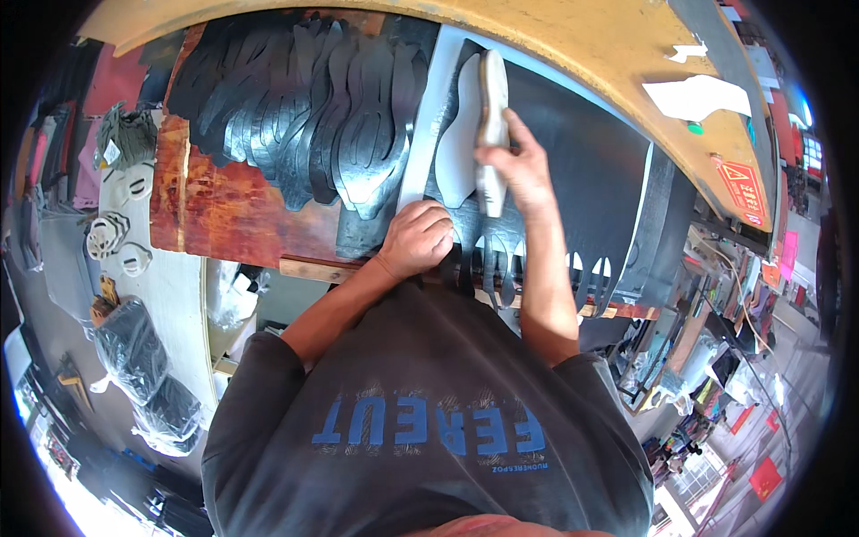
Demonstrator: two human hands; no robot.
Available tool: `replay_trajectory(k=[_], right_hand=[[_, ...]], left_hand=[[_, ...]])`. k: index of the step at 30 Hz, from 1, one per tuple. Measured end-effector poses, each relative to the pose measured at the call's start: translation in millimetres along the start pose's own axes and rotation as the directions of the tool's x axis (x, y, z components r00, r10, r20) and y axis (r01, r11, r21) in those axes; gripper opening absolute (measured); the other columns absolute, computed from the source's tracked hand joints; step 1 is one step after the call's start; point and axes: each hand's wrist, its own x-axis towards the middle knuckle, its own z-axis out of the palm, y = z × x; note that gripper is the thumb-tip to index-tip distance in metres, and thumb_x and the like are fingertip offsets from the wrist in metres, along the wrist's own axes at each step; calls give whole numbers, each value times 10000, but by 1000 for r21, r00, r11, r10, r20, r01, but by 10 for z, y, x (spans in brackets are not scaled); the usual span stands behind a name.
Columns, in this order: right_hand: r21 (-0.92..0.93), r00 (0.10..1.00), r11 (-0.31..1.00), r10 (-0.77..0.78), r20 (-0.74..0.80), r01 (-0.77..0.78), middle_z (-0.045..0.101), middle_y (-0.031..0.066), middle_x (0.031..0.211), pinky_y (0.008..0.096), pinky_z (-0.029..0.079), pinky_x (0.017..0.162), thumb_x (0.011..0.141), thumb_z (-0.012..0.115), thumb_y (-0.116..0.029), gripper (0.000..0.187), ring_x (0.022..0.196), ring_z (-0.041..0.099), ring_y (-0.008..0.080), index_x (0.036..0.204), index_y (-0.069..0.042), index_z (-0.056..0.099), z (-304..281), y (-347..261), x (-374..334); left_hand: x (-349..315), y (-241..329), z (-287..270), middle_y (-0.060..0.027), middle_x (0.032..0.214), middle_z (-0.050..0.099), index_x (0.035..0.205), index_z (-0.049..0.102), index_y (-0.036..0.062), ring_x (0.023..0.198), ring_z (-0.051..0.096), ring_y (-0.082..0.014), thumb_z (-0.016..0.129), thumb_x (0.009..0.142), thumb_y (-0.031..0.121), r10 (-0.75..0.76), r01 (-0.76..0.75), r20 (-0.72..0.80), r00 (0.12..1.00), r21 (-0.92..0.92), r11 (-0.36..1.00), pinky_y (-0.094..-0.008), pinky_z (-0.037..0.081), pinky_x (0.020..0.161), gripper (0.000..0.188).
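My right hand [526,170] grips a long, narrow, pale metal cutting die [494,85], held on edge and slightly blurred. Beneath it lies a black sheet [573,148], which looks like leather or a similar material. To the left of the die, a long curved opening [458,143] in the sheet shows the white board [432,107] below. Several narrow cut-outs and dangling strips mark the sheet's near edge. My left hand [418,237] is curled closed at that edge, close to the strips; whatever its fingers hold is hidden.
Many cut black pieces [313,107] lie overlapping on a worn reddish-brown board [242,210] at left. A yellow machine beam [573,45] arches over the far side, bearing a white paper [698,98] and a red warning label [741,183]. Plastic-wrapped black bundles [134,345] sit farther left.
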Motion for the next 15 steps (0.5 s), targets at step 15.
replay_trajectory(k=[15], right_hand=[[610,955,788,-242,174,88,674,92,1313,296,516,1000,888,705,-194,758,1135,642,185,1591,14,515,-391,524,-7]], left_hand=[[858,239,93,-285,941,737,1180,610,-55,925,754,-461,730,1019,297,-212,355,529,822,-185,916,-546,582,802,405]])
